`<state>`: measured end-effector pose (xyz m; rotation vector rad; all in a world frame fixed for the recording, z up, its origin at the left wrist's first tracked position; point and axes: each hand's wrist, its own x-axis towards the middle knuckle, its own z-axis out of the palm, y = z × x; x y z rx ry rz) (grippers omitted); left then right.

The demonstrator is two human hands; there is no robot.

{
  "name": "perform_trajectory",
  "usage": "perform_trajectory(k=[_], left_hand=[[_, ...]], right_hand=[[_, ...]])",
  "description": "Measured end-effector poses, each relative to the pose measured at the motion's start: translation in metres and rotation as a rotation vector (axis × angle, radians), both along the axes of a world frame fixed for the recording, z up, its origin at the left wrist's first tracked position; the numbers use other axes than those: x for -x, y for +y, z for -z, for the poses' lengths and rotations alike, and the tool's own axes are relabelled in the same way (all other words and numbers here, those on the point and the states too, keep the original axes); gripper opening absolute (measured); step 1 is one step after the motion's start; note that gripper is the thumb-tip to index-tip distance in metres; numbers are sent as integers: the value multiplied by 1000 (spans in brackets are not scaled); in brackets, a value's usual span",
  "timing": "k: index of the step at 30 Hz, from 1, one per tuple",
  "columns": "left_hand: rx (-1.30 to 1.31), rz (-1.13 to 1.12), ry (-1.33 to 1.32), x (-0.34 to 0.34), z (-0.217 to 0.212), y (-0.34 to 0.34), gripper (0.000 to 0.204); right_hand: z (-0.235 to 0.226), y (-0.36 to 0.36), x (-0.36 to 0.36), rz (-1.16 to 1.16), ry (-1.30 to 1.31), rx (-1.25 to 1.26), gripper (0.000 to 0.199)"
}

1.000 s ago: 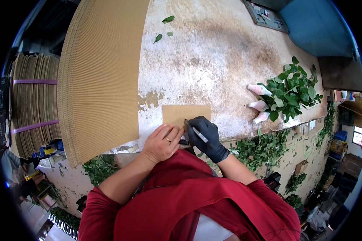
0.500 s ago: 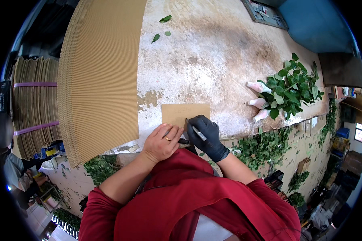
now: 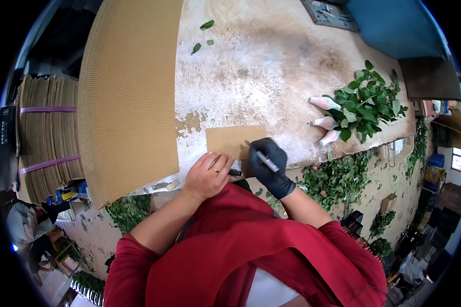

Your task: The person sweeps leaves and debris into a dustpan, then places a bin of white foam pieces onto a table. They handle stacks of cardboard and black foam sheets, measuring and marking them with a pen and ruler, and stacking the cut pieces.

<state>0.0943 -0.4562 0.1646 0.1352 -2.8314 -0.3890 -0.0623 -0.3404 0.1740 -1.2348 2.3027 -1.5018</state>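
A small brown cardboard piece (image 3: 235,134) lies flat near the table's front edge. My bare left hand (image 3: 209,175), with a ring on one finger, rests on its lower left part. The fingers are closed around a black pen-like thing (image 3: 234,172), whose dark end sticks out toward the right; its middle is hidden. My right hand (image 3: 269,166), in a black glove, grips a grey marker (image 3: 268,161) with its dark tip over the right part of the cardboard. Whether the tip touches the surface I cannot tell.
Corrugated cardboard sheets (image 3: 133,102) cover the table's left side, beside a strapped cardboard stack (image 3: 48,135). At the right lie leafy stems with wrapped rose heads (image 3: 366,105). A blue panel (image 3: 394,25) stands at the far right. Another person (image 3: 28,225) is at lower left.
My right hand has shifted slightly right and up across the cardboard, with the marker in it. My left hand stays on the cardboard. The whole view has shifted a little.
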Motion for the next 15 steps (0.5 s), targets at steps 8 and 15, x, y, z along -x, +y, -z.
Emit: perform_trajectory(k=[8,15], left_hand=[[-15,-34,140,-17,-12,6,52],[-137,-449,740,-116,-169,-27,3]], right_hand=[[-76,11,39,-143,-189,-40,26],[-93,-29,16,-379,-150,49,17]])
